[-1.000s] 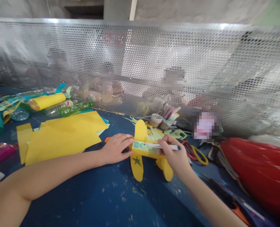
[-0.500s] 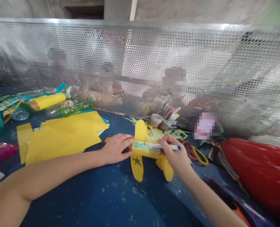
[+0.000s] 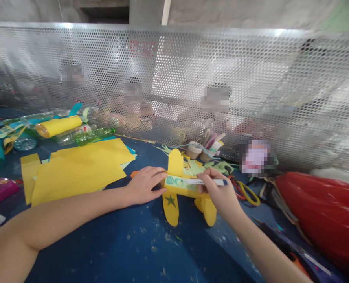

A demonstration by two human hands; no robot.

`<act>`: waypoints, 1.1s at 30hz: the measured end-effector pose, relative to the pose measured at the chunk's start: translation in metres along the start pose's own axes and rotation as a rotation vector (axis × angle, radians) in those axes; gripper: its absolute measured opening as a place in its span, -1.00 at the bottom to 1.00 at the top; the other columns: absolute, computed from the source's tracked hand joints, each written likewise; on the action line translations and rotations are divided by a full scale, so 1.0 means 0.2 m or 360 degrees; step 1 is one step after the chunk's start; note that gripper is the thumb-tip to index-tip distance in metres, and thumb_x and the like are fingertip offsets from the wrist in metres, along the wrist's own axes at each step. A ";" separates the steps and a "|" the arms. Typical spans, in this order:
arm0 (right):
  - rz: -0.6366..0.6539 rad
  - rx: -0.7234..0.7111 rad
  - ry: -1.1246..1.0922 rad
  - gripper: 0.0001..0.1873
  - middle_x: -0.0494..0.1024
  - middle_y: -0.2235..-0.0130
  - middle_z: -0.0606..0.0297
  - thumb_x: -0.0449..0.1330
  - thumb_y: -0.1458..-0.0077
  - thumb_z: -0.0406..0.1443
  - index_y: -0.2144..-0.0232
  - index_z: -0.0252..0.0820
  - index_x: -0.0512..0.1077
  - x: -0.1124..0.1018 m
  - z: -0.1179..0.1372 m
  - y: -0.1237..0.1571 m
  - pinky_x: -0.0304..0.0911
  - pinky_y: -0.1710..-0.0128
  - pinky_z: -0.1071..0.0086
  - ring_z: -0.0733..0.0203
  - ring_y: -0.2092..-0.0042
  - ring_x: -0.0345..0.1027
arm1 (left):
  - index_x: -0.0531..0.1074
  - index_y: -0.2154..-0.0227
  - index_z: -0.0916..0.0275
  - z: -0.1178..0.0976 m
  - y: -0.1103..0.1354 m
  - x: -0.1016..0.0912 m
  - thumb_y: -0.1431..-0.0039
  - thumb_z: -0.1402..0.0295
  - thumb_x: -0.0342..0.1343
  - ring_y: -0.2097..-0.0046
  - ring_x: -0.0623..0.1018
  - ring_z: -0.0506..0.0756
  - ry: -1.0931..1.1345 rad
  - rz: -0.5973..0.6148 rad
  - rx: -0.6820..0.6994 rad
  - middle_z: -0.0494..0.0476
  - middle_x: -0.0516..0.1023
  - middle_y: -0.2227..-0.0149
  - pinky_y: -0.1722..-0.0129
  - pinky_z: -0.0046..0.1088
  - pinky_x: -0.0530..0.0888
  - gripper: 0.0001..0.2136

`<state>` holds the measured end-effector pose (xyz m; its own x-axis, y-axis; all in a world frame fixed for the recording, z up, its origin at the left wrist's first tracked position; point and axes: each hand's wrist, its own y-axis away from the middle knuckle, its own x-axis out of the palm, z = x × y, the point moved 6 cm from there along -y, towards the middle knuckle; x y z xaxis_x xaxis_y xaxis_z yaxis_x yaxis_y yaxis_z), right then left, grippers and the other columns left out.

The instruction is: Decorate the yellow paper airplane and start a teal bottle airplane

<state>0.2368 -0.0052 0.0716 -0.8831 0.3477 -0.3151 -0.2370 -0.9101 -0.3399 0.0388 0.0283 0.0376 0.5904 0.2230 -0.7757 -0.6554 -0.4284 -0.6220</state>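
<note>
A yellow paper aeroplane model (image 3: 174, 188) lies on the blue table (image 3: 127, 247), with a green star on its near wing and a pale green strip along its body. My left hand (image 3: 145, 184) rests on the model's left end, fingers curled against it, holding it still. My right hand (image 3: 220, 192) is closed round a white marker pen (image 3: 204, 182) with a blue cap end. The pen lies nearly level, its tip touching the pale green strip on the body.
Yellow paper sheets (image 3: 77, 169) lie to the left, with bottles and a yellow roll (image 3: 58, 126) behind. Scissors with orange and yellow handles (image 3: 245, 190) and paper scraps sit right of the model. A red shiny object (image 3: 322, 216) fills the right. A perforated metal screen (image 3: 192, 78) runs across the back; people sit beyond it.
The pen has shifted slightly right along the model's body. My left hand and the model have stayed put.
</note>
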 end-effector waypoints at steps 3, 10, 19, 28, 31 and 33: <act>0.0005 -0.0005 0.0007 -0.70 0.30 0.74 0.44 0.14 0.04 -0.24 0.71 -0.11 0.17 0.00 0.01 0.00 -0.02 0.58 0.42 0.33 0.63 0.07 | 0.30 0.03 0.21 0.00 0.00 -0.01 -0.18 0.19 0.02 -0.03 0.39 0.17 -0.0010 -0.0001 -0.0002 0.20 0.40 -0.03 -0.02 -0.20 0.35 -0.66; -0.0015 0.0024 -0.0024 -0.70 0.30 0.76 0.45 0.15 0.04 -0.25 0.71 -0.11 0.17 0.00 0.01 0.00 -0.03 0.58 0.42 0.33 0.63 0.05 | 0.30 0.04 0.22 -0.01 0.00 -0.01 -0.18 0.18 0.02 -0.03 0.39 0.18 -0.0005 -0.0010 0.0011 0.20 0.40 -0.03 -0.04 -0.20 0.34 -0.66; 0.0019 -0.0014 0.0030 -0.69 0.30 0.75 0.44 0.14 0.02 -0.25 0.71 -0.12 0.17 -0.01 0.00 0.00 -0.01 0.55 0.41 0.32 0.61 0.07 | 0.31 0.04 0.23 0.00 0.00 0.00 -0.18 0.18 0.02 -0.03 0.39 0.17 -0.0020 0.0010 -0.0011 0.20 0.40 -0.03 -0.03 -0.22 0.35 -0.66; 0.0006 -0.0035 0.0014 -0.68 0.29 0.76 0.45 0.14 0.01 -0.26 0.71 -0.11 0.16 -0.01 -0.01 -0.01 0.07 0.51 0.40 0.32 0.62 0.08 | 0.31 0.04 0.23 -0.01 0.00 -0.01 -0.19 0.18 0.01 -0.02 0.41 0.17 -0.0035 -0.0013 -0.0005 0.21 0.41 -0.02 -0.02 -0.21 0.36 -0.66; 0.0028 -0.0025 -0.0064 -0.69 0.29 0.77 0.45 0.14 0.01 -0.24 0.70 -0.10 0.17 0.00 -0.01 -0.01 0.04 0.55 0.40 0.32 0.64 0.07 | 0.32 0.05 0.24 -0.01 -0.01 -0.01 -0.19 0.19 0.01 -0.02 0.42 0.17 -0.0043 -0.0019 -0.0004 0.21 0.42 -0.01 -0.01 -0.21 0.37 -0.67; -0.0015 -0.0011 -0.0166 -0.68 0.30 0.75 0.44 0.14 -0.01 -0.20 0.69 -0.10 0.18 0.00 0.00 0.00 0.04 0.58 0.40 0.32 0.65 0.08 | 0.32 0.05 0.25 -0.01 -0.01 -0.01 -0.18 0.20 0.02 -0.01 0.42 0.17 -0.0045 -0.0032 -0.0002 0.20 0.43 -0.01 -0.02 -0.21 0.36 -0.67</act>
<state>0.2375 -0.0050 0.0713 -0.9181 0.3309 -0.2181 -0.2434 -0.9051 -0.3486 0.0387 0.0264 0.0408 0.5898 0.2564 -0.7658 -0.6430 -0.4245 -0.6374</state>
